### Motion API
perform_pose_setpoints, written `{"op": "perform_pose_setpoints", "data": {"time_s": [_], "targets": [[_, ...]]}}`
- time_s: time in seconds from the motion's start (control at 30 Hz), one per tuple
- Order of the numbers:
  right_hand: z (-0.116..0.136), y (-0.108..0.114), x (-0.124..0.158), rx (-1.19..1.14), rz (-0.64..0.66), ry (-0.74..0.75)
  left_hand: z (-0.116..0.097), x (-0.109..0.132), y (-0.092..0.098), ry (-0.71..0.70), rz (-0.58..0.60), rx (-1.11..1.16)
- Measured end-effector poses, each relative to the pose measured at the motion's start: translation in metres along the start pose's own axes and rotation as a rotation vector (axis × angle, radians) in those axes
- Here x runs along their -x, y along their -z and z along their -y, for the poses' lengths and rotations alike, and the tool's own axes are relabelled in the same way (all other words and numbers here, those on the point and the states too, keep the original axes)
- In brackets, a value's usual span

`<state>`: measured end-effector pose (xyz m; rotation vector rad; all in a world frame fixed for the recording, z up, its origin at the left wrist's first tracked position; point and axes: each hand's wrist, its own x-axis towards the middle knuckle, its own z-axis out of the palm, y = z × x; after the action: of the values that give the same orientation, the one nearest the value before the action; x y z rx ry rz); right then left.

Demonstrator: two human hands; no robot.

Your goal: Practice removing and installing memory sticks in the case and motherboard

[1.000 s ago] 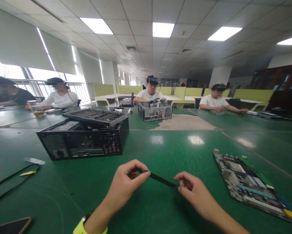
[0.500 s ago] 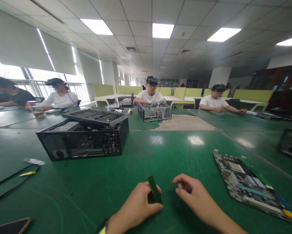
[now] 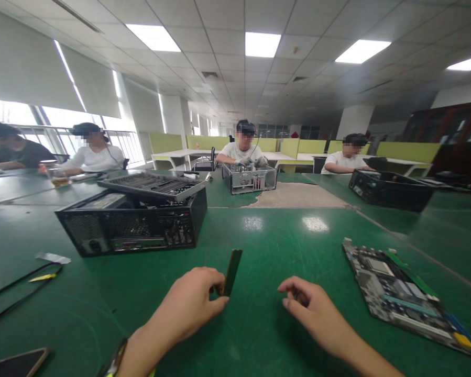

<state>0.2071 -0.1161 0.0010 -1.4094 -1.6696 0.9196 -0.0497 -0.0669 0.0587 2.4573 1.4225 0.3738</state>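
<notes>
Green matting covers the wide worktop (image 3: 259, 230). Near its front edge, the left hand (image 3: 192, 303) pinches the lower end of a thin green memory module (image 3: 232, 272), held upright and slightly tilted. The right hand (image 3: 309, 309) hovers just beside it, fingers loosely curled, holding nothing. A bare green motherboard (image 3: 400, 293) lies toward the right edge; a black open computer case (image 3: 133, 222) sits toward the left.
</notes>
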Motion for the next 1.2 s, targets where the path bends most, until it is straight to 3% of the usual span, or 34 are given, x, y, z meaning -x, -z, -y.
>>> {"op": "perform_pose_setpoints", "data": {"time_s": [0.17, 0.33, 0.67, 0.87, 0.93, 1.03, 1.1, 1.2], "targets": [[-0.001, -0.001, 0.0, 0.011, -0.01, 0.021, 0.003, -0.001, 0.004, 0.003, -0.06, 0.028], [-0.002, -0.001, 0.001, 0.01, -0.009, 0.022, -0.003, -0.004, 0.005, -0.04, -0.23, 0.301], [0.002, 0.0, 0.002, 0.006, 0.0, 0.02, -0.004, -0.007, -0.008, 0.024, -0.399, 0.652], [0.002, 0.0, 0.002, -0.005, 0.007, 0.016, -0.006, -0.013, -0.037, 0.014, -0.253, 0.782], [0.002, 0.0, 0.002, -0.011, 0.008, 0.017, -0.004, -0.014, -0.051, -0.02, -0.13, 0.699], [0.002, 0.0, 0.002, -0.014, 0.007, 0.018, 0.001, -0.013, -0.064, -0.039, 0.029, 0.393], [0.002, 0.001, 0.002, -0.017, 0.006, 0.019, 0.002, -0.012, -0.061, -0.021, 0.07, 0.252], [0.0, 0.002, 0.001, -0.006, -0.006, 0.02, 0.003, -0.012, -0.042, -0.033, 0.047, 0.308]]}}
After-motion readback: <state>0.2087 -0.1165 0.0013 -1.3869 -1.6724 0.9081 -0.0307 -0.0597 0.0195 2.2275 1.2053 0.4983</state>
